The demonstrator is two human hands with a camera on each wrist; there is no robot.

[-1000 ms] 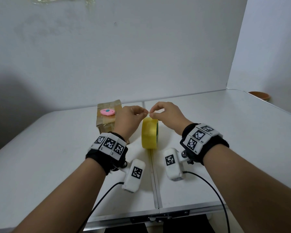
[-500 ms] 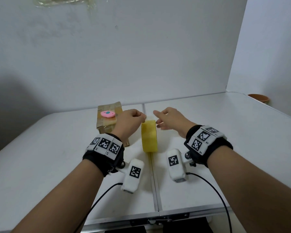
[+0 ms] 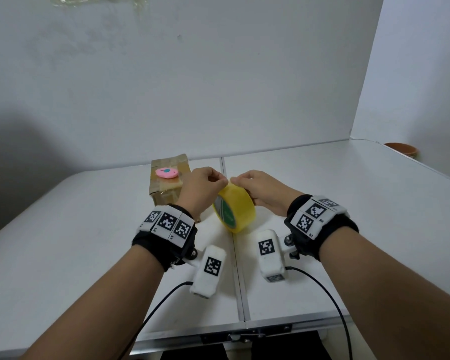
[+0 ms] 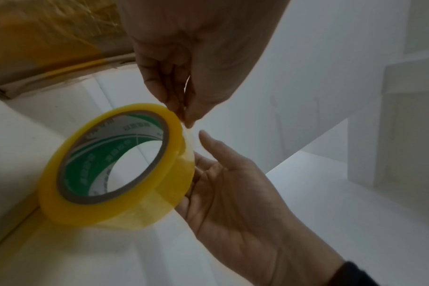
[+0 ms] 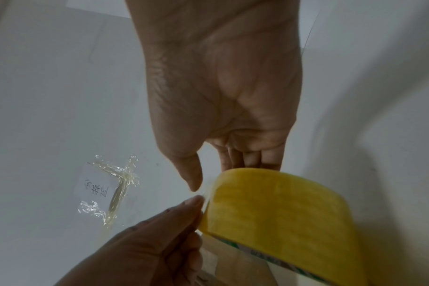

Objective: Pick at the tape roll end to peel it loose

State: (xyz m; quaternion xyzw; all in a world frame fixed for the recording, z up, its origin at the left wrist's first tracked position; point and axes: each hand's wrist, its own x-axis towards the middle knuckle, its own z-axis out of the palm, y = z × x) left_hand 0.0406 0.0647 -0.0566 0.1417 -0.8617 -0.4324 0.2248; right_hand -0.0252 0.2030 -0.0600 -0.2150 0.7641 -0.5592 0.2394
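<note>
Atop box, pink object; hands hold tape roll.

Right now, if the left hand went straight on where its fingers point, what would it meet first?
The left hand would probably meet the right hand, thumb first, just over the tape roll; depth is unclear.
</note>
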